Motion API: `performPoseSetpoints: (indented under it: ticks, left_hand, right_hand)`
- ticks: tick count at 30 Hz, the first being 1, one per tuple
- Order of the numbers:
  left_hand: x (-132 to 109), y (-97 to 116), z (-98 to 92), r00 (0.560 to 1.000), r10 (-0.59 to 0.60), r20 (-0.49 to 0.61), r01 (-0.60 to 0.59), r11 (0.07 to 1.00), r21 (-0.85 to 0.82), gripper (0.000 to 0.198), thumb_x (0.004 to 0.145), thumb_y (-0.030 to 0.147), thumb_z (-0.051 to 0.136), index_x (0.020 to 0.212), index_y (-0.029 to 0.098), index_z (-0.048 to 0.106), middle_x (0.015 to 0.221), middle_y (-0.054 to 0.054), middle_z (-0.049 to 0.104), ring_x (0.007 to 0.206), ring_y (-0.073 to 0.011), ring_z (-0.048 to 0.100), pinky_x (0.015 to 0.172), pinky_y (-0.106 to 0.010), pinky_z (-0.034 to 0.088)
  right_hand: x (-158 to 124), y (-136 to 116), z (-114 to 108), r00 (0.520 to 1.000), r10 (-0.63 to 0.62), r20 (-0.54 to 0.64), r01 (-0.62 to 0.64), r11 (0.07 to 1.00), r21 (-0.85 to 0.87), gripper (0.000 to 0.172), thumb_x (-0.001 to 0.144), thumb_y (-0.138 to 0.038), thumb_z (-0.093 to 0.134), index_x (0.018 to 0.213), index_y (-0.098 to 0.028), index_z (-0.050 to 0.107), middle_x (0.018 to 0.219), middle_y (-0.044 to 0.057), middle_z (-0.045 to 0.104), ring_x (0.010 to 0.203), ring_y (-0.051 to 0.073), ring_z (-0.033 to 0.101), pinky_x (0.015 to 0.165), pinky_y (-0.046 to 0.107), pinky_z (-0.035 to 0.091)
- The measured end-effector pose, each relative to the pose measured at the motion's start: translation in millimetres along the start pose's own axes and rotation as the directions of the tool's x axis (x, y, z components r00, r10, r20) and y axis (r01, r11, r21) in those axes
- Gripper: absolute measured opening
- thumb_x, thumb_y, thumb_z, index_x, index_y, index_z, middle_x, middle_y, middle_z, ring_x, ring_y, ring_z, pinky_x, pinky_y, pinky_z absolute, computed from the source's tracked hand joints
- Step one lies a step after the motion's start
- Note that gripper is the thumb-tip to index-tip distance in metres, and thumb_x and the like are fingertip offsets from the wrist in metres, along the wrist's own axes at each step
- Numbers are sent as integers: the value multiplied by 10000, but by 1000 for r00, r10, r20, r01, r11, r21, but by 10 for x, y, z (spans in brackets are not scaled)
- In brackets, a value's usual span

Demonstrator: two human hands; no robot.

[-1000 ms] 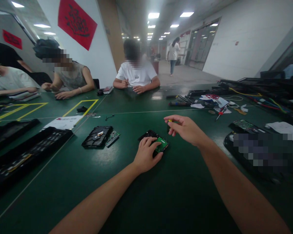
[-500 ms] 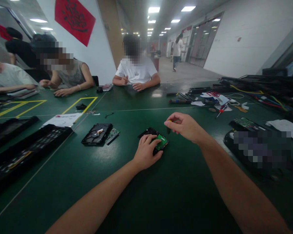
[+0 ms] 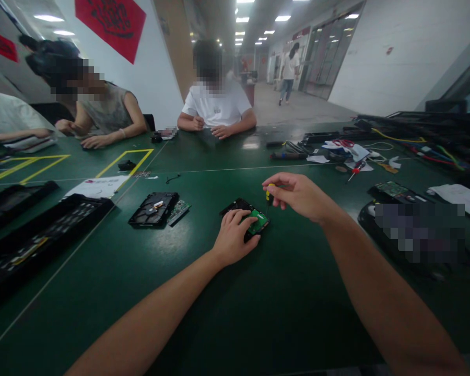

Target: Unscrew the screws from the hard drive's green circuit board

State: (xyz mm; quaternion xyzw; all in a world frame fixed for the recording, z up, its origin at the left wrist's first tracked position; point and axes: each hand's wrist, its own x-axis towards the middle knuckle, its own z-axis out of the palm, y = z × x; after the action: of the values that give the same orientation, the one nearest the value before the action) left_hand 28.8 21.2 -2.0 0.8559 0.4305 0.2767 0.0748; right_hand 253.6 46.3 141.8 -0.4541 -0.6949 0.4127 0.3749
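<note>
A hard drive (image 3: 263,223) with a green circuit board lies on the dark green table, circuit side up. My left hand (image 3: 235,235) grips it from the near left, fingers across its top and thumb along its near edge, hiding much of it. Just beyond its right side, my right hand (image 3: 292,194) pinches a screwdriver (image 3: 270,195) with a yellow and black handle. The thin shaft points down at the drive's right edge; whether its tip touches a screw is too small to tell.
Left of my hands lie another hard drive (image 3: 151,210) and a loose circuit board (image 3: 179,212). Long black trays (image 3: 43,240) fill the left side. A red screwdriver (image 3: 356,169), cables and a black bag-like object (image 3: 370,224) lie right. A person (image 3: 218,107) sits opposite.
The screwdriver's yellow handle shows more between my right fingers, which have shifted slightly. My left hand keeps its hold on the hard drive. The view has tilted a little, and a walking person has moved.
</note>
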Motion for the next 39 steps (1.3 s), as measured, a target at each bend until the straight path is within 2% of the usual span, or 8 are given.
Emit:
performPoseSetpoints:
  ticks: [3,9,15,18,22,25,29,39]
  left_hand:
    - [3,3,0,1000,-4,-1,4,1000,1,499,923,419,729,1392,275,637,1463,-107,590,1397,-360,480,1213,-614,369]
    - [5,11,-15,1000,4,1,-4,1000,2,495,922,416,729,1391,285,640,1463,-98,588,1395,-361,474,1208,-611,375]
    - [7,-2,-6,1000,7,-2,-7,1000,2,494,918,419,735,1386,290,643,1455,-98,595,1390,-355,482,1216,-611,366]
    - [5,-1,-5,1000,4,-2,-4,1000,-4,499,912,411,743,1389,303,641,1454,-96,597,1388,-359,489,1210,-616,372]
    - [-1,10,-16,1000,5,0,-5,1000,3,498,923,411,732,1397,292,638,1457,-104,595,1394,-362,483,1203,-619,379]
    - [-3,11,-19,1000,3,-3,-3,1000,5,483,932,412,722,1390,284,643,1456,-107,596,1400,-360,479,1210,-617,372]
    - [-2,3,-14,1000,3,-5,-3,1000,2,487,931,419,722,1390,276,644,1455,-112,594,1401,-361,480,1212,-616,372]
    - [-10,-19,10,1000,3,0,-3,1000,14,494,928,415,725,1395,281,640,1457,-107,598,1398,-361,477,1210,-616,370]
  right_hand:
    - [7,23,-7,999,14,-42,-15,1000,-13,145,935,-334,722,984,-198,715,756,18,703,614,130,628,540,241,515]
    - [3,62,-31,996,55,-76,-66,987,-148,336,828,-453,862,933,-210,655,819,36,737,601,146,656,454,234,473]
    - [14,49,-9,1000,-4,-30,2,998,-70,147,947,-312,720,1047,-206,697,792,21,722,622,143,662,540,247,542]
    - [31,51,-5,999,21,-33,-21,1000,3,119,948,-259,695,1047,-201,726,828,32,737,657,143,676,625,266,582]
    - [35,30,-15,997,81,-20,-79,993,84,138,990,-249,615,1043,-203,734,823,38,736,653,146,682,601,262,568]
    - [27,21,-24,996,79,-48,-79,997,5,85,982,-274,658,979,-200,700,753,23,704,623,139,648,546,243,521]
    - [17,46,-15,991,75,-107,-86,991,-102,197,938,-359,752,949,-210,625,800,24,705,596,132,627,489,242,487]
    - [-3,2,-14,1000,27,-5,-27,999,-32,90,1000,-265,634,1043,-203,682,769,25,707,651,143,661,544,236,541]
